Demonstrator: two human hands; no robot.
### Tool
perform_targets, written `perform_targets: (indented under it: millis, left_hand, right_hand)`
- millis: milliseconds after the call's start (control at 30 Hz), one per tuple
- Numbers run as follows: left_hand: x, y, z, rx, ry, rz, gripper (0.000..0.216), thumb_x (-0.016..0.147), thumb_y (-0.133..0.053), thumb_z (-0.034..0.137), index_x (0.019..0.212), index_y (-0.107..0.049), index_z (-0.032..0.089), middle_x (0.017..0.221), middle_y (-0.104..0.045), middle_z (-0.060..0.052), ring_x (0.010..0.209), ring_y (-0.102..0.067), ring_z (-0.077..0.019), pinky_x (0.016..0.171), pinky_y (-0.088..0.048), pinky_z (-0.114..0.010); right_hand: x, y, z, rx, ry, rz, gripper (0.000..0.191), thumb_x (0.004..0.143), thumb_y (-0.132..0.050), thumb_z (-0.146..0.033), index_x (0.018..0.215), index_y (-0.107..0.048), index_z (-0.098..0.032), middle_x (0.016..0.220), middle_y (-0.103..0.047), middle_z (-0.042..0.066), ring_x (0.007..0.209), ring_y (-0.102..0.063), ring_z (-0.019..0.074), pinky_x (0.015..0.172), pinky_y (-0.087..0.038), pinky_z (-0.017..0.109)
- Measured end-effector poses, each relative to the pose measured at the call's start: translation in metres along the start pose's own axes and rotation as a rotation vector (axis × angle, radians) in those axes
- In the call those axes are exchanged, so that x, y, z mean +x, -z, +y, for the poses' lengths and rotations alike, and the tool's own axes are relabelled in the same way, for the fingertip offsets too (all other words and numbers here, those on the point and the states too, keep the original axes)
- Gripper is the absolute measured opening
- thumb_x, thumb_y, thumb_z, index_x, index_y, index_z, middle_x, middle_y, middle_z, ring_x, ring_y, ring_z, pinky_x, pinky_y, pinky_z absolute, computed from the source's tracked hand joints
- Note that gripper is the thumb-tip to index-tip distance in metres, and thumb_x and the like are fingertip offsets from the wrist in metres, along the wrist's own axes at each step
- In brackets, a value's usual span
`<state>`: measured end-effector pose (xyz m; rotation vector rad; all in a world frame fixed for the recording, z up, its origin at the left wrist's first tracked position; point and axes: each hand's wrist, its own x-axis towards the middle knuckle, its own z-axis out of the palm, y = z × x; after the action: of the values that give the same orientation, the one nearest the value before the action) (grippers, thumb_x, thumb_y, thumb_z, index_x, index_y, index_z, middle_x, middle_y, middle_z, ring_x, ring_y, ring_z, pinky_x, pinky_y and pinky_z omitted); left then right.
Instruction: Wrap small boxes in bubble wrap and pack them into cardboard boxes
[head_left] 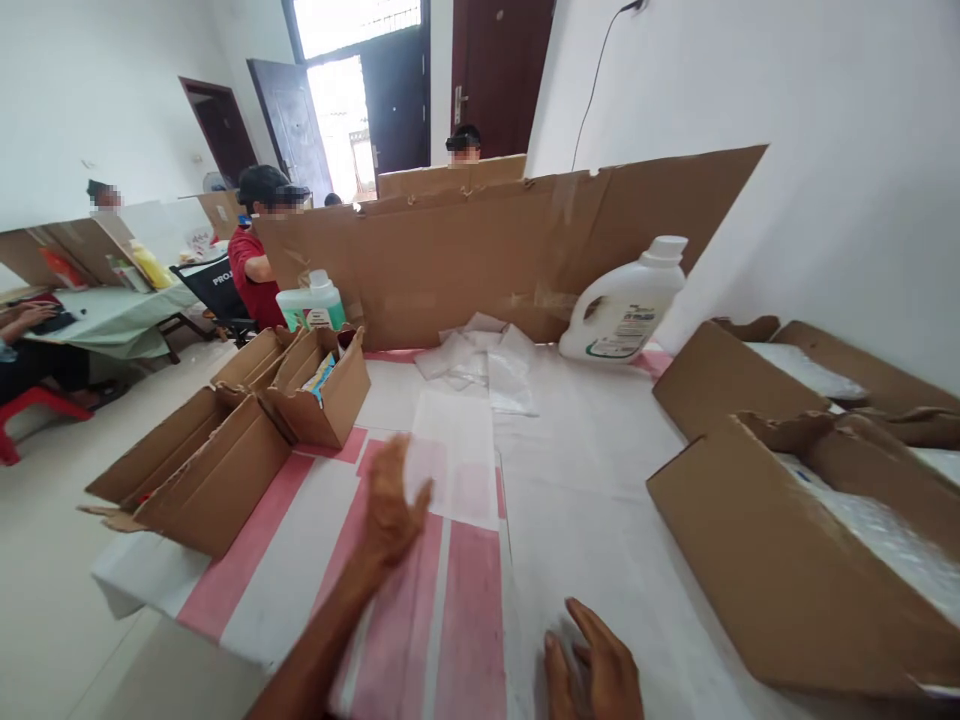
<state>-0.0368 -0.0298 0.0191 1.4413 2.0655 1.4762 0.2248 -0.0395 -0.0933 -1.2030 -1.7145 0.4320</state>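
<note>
My left hand [391, 508] is over the striped part of the table cover, slightly blurred, with its thumb held away from the fingers and nothing in it. Just beyond its thumb lies a flat, whitish translucent sheet [454, 455]. My right hand [598, 668] is low in the picture over the white cover [577, 520], fingers loosely bent and apart, holding nothing. Crumpled clear plastic bags [480, 362] lie farther back, past the sheet.
Open cardboard boxes [225, 470] stand at the left, one [337, 400] holding small packets. At right, more boxes [780, 540] contain bubble wrap [885, 530]. A white jug [626, 310] and a green-filled bottle [315, 302] stand before a cardboard screen [465, 260]. Other people sit beyond.
</note>
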Motion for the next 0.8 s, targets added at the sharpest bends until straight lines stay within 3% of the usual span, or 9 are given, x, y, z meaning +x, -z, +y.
perform_targets:
  millis: [33,100,133,233,300,367,500,633,800]
  left_hand:
    - [0.009,0.033,0.0,0.09,-0.015,0.107,0.063,0.09,-0.06,0.036,0.147,-0.042,0.019,0.159,-0.033,-0.018,0.153,-0.017,-0.0354,0.124,-0.013,-0.062]
    - [0.02,0.098,0.004,0.586,-0.043,0.398,0.061,0.091,-0.057,0.038,0.146,-0.044,0.015,0.16,-0.033,-0.021,0.152,-0.02,-0.0389,0.123,-0.015,-0.063]
    - [0.021,0.127,0.007,0.779,-0.021,0.46,0.063,0.092,-0.053,0.039,0.148,-0.041,0.012,0.161,-0.032,-0.022,0.152,-0.021,-0.0415,0.121,-0.016,-0.066]
    - [0.01,0.19,0.011,1.02,0.125,0.514,0.069,0.092,-0.047,0.043,0.147,-0.036,0.004,0.153,-0.041,-0.027,0.139,-0.039,-0.0515,0.108,-0.031,-0.076]
    - [-0.002,0.208,0.01,1.003,0.098,0.505,0.077,0.091,-0.044,0.055,0.15,-0.032,0.007,0.159,-0.032,-0.027,0.137,-0.035,-0.0603,0.101,-0.033,-0.08]
    - [-0.008,0.207,0.01,0.967,-0.002,0.521,0.079,0.092,-0.042,0.059,0.153,-0.028,0.011,0.163,-0.026,-0.024,0.14,-0.03,-0.0609,0.104,-0.031,-0.08]
    - [0.011,0.173,0.012,0.989,-0.165,0.363,0.068,0.095,-0.045,0.048,0.148,-0.037,0.006,0.154,-0.039,-0.026,0.142,-0.037,-0.0453,0.114,-0.032,-0.064]
    - [0.059,0.142,0.001,1.038,-0.147,0.217,0.063,0.093,-0.05,0.038,0.146,-0.041,0.004,0.148,-0.045,-0.027,0.139,-0.041,-0.0399,0.112,-0.033,-0.056]
    - [0.099,0.135,-0.018,1.082,-0.156,0.122,0.056,0.1,-0.035,0.046,0.129,-0.056,0.003,0.119,-0.062,-0.02,0.117,-0.058,-0.0368,0.1,-0.038,-0.057]
  right_hand:
    - [0.0,-0.004,-0.005,0.007,0.054,-0.035,0.041,0.101,-0.05,-0.046,0.13,-0.059,-0.018,0.121,-0.065,0.016,0.107,-0.065,0.0319,0.089,-0.057,0.05]
    - [0.001,-0.008,-0.009,0.004,0.119,-0.096,0.034,0.103,-0.048,-0.039,0.129,-0.059,-0.019,0.12,-0.065,0.014,0.109,-0.064,0.0298,0.093,-0.056,0.049]
    - [0.0,-0.008,-0.01,-0.005,0.136,-0.12,0.031,0.103,-0.048,-0.035,0.128,-0.059,-0.02,0.119,-0.065,0.013,0.109,-0.064,0.0285,0.094,-0.056,0.048]
    - [-0.006,-0.009,-0.01,-0.054,0.212,-0.159,0.023,0.102,-0.047,-0.025,0.12,-0.061,-0.021,0.118,-0.065,0.012,0.107,-0.064,0.0268,0.093,-0.055,0.046]
    - [-0.009,-0.01,-0.01,-0.105,0.256,-0.162,0.022,0.1,-0.047,-0.02,0.117,-0.062,-0.021,0.12,-0.066,0.011,0.108,-0.063,0.0274,0.094,-0.054,0.047]
    - [-0.008,-0.01,-0.013,-0.134,0.274,-0.169,0.023,0.097,-0.048,-0.016,0.115,-0.062,-0.021,0.121,-0.066,0.011,0.108,-0.062,0.0275,0.093,-0.053,0.047]
    - [0.002,-0.008,-0.022,-0.114,0.248,-0.228,0.02,0.092,-0.05,-0.01,0.104,-0.061,-0.022,0.111,-0.066,0.008,0.099,-0.061,0.0253,0.086,-0.052,0.041]
    - [0.016,-0.003,-0.028,-0.091,0.236,-0.296,0.018,0.092,-0.049,-0.008,0.095,-0.058,-0.023,0.099,-0.063,0.006,0.09,-0.057,0.0241,0.081,-0.049,0.039]
    - [0.029,-0.003,-0.03,-0.088,0.161,-0.376,0.019,0.093,-0.047,-0.006,0.086,-0.055,-0.022,0.091,-0.06,0.005,0.086,-0.054,0.0232,0.082,-0.048,0.038]
